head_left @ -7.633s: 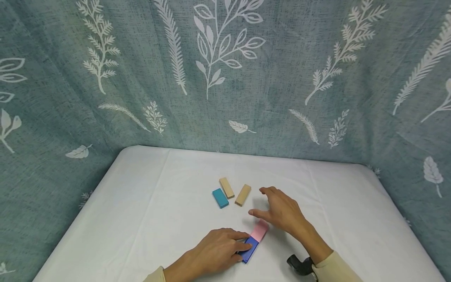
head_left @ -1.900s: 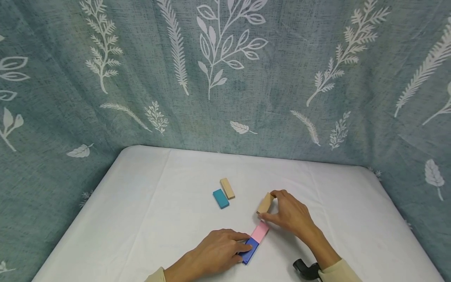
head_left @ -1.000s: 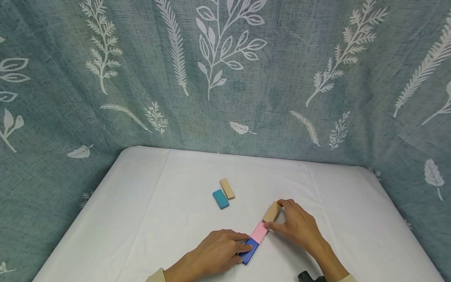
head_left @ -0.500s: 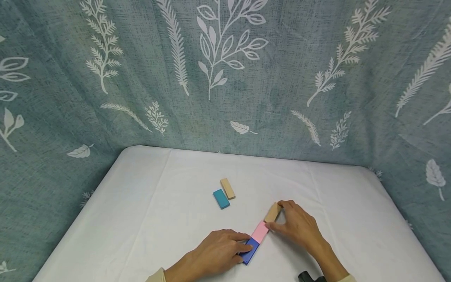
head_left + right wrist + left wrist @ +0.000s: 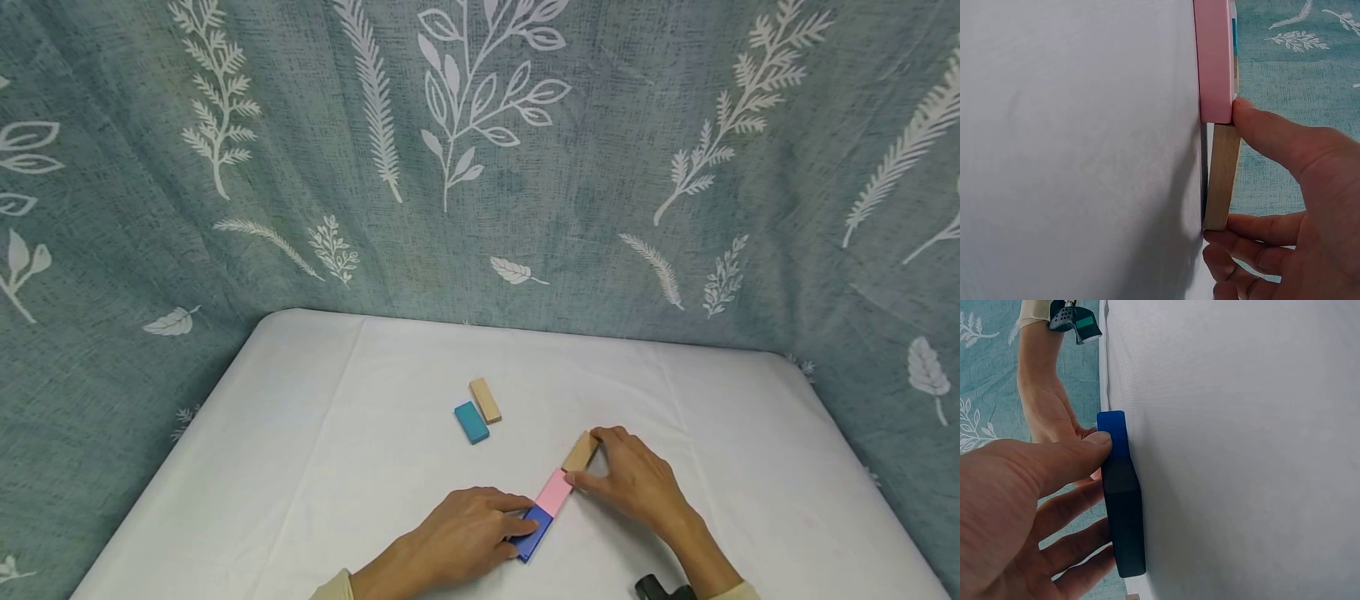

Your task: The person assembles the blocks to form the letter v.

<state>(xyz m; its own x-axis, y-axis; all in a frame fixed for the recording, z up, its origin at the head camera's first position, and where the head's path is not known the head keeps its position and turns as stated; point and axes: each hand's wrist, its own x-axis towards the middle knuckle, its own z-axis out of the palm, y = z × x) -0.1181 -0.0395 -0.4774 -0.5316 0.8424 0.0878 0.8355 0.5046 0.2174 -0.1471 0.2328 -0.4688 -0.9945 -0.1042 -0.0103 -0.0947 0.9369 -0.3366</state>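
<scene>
On the white-covered table a blue block (image 5: 531,533), a pink block (image 5: 553,493) and a plain wooden block (image 5: 581,452) lie end to end in a slanting row. My left hand (image 5: 471,533) holds the blue block at its long side, thumb by its near end. In the left wrist view the blue block (image 5: 1116,434) runs into a dark stretch; I cannot tell whether that is shade. My right hand (image 5: 637,479) pinches the wooden block (image 5: 1222,178) lengthwise, its thumb at the joint with the pink block (image 5: 1215,62) and fingertips at the far end.
A teal block (image 5: 471,422) and another wooden block (image 5: 486,401) lie side by side farther back on the table (image 5: 360,433). A black device (image 5: 660,588) sits by the right wrist. A leaf-patterned cloth (image 5: 465,250) hangs behind the table.
My right hand has taken a wooden block from the group at the back and brought it toward me to the pink block's far end. The left hand has stayed on the blue block.
</scene>
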